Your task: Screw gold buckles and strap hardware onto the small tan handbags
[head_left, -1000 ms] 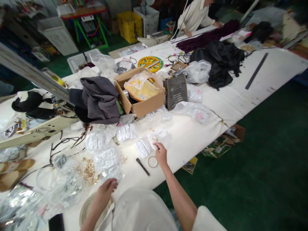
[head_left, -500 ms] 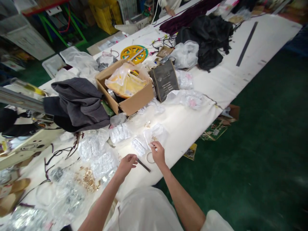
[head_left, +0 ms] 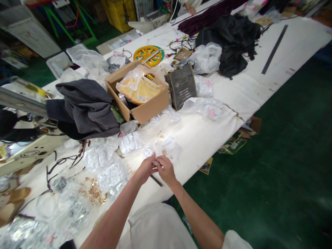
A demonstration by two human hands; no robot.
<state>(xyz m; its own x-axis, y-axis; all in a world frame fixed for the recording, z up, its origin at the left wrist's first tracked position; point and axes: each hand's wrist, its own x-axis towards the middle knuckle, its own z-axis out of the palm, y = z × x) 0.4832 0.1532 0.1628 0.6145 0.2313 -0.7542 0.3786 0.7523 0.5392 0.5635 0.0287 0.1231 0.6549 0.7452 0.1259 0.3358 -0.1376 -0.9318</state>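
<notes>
My left hand (head_left: 145, 168) and my right hand (head_left: 166, 170) meet over the near edge of the table, fingers pinched together. Between the fingertips shows a small whitish piece (head_left: 156, 163), too blurred to name. Just beneath the hands, a dark flat strip (head_left: 157, 181) lies on the white tabletop, partly covered by them. Small gold-coloured metal pieces (head_left: 165, 152) rest on a thin white plastic sheet (head_left: 173, 145) beyond my right hand. A clear packet (head_left: 148, 151) sits behind my left fingers, mostly hidden.
An open cardboard box (head_left: 150, 112) holds a yellow bagged item. Left of it lies dark grey cloth (head_left: 86, 107). Clear bags (head_left: 100, 159) and loose gold pieces (head_left: 94, 190) spread along the left. Black fabric (head_left: 228, 41) and another person's hand (head_left: 191, 9) are farther back.
My left hand has moved right and my right hand slightly left, so their fingertips now meet. A thin ring seen beside my right hand is now hidden. The view has shifted slightly.
</notes>
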